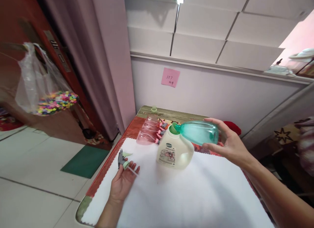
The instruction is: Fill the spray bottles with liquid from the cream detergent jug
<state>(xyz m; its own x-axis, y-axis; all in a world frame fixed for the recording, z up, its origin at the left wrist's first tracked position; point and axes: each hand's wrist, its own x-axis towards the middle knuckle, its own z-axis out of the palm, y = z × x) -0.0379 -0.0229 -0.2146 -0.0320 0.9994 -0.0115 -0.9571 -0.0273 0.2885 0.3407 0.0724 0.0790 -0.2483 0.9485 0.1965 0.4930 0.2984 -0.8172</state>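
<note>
My right hand [227, 141] grips the base end of a clear green spray bottle [198, 132], tipped onto its side. The bottle's neck meets the green mouth [174, 128] of a cream detergent jug [179, 153], which stands upright on the white cloth. Between the fingers of my left hand [122, 184] is a grey and green spray trigger [123, 160] with its thin tube pointing down to the right. Behind the jug, several clear pink spray bottles [147, 133] lie on their sides.
A small green cap [154, 108] sits at the table's back left corner. A red object [232, 127] is partly hidden behind my right hand. The wall with a pink note [170, 77] rises behind the table. A plastic bag [46, 84] hangs from the door.
</note>
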